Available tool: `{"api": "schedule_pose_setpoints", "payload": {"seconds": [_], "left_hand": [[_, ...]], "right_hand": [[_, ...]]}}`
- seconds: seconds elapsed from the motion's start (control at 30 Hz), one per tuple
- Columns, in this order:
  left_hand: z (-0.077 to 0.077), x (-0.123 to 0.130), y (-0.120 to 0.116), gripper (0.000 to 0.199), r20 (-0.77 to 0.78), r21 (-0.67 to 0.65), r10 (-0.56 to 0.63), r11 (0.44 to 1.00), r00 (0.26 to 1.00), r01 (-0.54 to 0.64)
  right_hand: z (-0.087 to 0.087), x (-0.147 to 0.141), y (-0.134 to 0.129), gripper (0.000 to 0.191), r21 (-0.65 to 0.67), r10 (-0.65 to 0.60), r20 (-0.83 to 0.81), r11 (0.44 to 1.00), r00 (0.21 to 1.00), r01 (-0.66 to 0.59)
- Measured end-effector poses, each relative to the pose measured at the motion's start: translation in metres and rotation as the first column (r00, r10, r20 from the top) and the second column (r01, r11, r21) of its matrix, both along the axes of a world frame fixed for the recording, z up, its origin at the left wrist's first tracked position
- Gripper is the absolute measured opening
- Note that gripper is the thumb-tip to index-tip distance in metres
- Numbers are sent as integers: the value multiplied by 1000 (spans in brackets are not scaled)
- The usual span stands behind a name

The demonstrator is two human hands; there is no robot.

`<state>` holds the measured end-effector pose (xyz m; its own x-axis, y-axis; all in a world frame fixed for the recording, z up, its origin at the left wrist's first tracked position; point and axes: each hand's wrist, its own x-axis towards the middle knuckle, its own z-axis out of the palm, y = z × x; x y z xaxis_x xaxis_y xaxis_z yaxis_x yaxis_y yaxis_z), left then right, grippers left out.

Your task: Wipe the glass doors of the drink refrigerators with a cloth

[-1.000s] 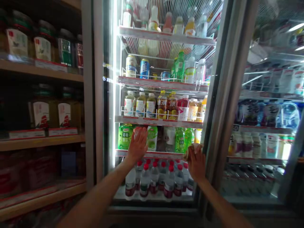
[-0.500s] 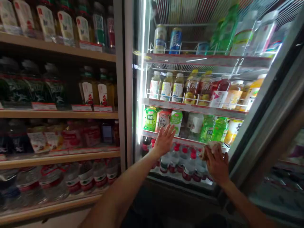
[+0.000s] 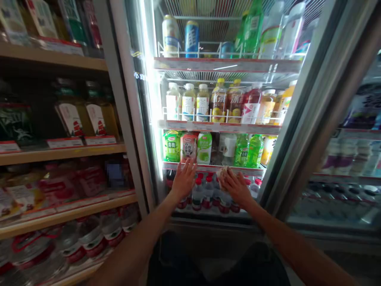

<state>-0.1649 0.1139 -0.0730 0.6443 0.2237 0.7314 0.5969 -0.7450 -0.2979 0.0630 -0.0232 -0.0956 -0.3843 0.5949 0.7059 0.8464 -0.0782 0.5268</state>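
My left hand (image 3: 183, 181) is open, fingers spread, at the front edge strip (image 3: 211, 168) of a lit fridge shelf. Its fingertips overlap the bottom of a red-labelled tea bottle (image 3: 188, 145); whether they touch it I cannot tell. A crumpled pale cloth (image 3: 224, 174) lies under my right hand (image 3: 239, 190), which grips it against the same edge strip. Beside the red-labelled bottle stand a green-labelled bottle (image 3: 172, 146) and a green-and-white bottle (image 3: 204, 147). Clear bottles with red caps (image 3: 197, 194) stand below, partly hidden by my hands.
Higher fridge shelves hold juice and tea bottles (image 3: 218, 101) and cans (image 3: 191, 39) behind wire rails. A metal door frame (image 3: 324, 103) slants along the right. Wooden shelves (image 3: 68, 212) with more bottles stand on the left.
My right hand has slid left along the shelf edge with the cloth, closer to my left hand. The view has turned right, and my left hand remains open by the red-labelled bottle.
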Motion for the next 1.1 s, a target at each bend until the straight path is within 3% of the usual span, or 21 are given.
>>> {"api": "schedule_pose_setpoints", "payload": {"seconds": [0.13, 0.2, 0.27, 0.37, 0.43, 0.5, 0.6, 0.67, 0.73, 0.83, 0.9, 0.97, 1.1], "left_hand": [[-3, -8, 4, 62, 12, -33, 16, 999, 1000, -15], [-5, -11, 4, 63, 6, -55, 19, 998, 1000, -19], [-9, -15, 3, 62, -3, -72, 26, 997, 1000, -27], [-14, -25, 5, 58, 2, -82, 47, 996, 999, -47], [-15, -35, 10, 56, 11, -79, 61, 995, 998, -60], [-14, -45, 16, 54, 19, -77, 84, 994, 996, -82], [-13, -58, 24, 54, 48, -91, 134, 987, 990, -130], [-14, -66, 27, 54, 76, -110, 163, 982, 984, -154], [-16, -74, 29, 55, 96, -124, 180, 978, 979, -168], [-21, -87, 34, 54, 106, -120, 202, 975, 974, -189], [-22, -96, 39, 53, 109, -114, 221, 971, 969, -208], [-22, -103, 45, 54, 115, -119, 237, 968, 965, -223], [-20, -113, 52, 57, 143, -159, 264, 957, 954, -241]], "right_hand": [[46, -6, 16, 43, 78, -47, -137, 995, 989, 58], [57, -13, 25, 45, 106, -57, -195, 991, 979, 78], [44, -22, 29, 43, 76, -26, -169, 996, 985, 39], [5, -35, 29, 39, -62, 75, -47, 995, 996, -78], [-8, -41, 30, 37, -142, 124, 3, 982, 992, -123], [2, -46, 37, 38, -150, 126, -4, 981, 992, -125], [36, -56, 53, 41, -72, 94, -87, 992, 992, -100], [47, -65, 64, 44, -38, 87, -131, 995, 987, -93], [38, -74, 69, 43, -43, 117, -114, 991, 987, -123], [8, -85, 71, 36, -84, 215, 7, 973, 976, -214], [1, -91, 75, 35, -104, 265, 72, 961, 962, -257], [15, -97, 84, 36, -108, 278, 84, 957, 957, -269], [61, -117, 109, 40, -38, 252, -9, 967, 968, -252]]}}
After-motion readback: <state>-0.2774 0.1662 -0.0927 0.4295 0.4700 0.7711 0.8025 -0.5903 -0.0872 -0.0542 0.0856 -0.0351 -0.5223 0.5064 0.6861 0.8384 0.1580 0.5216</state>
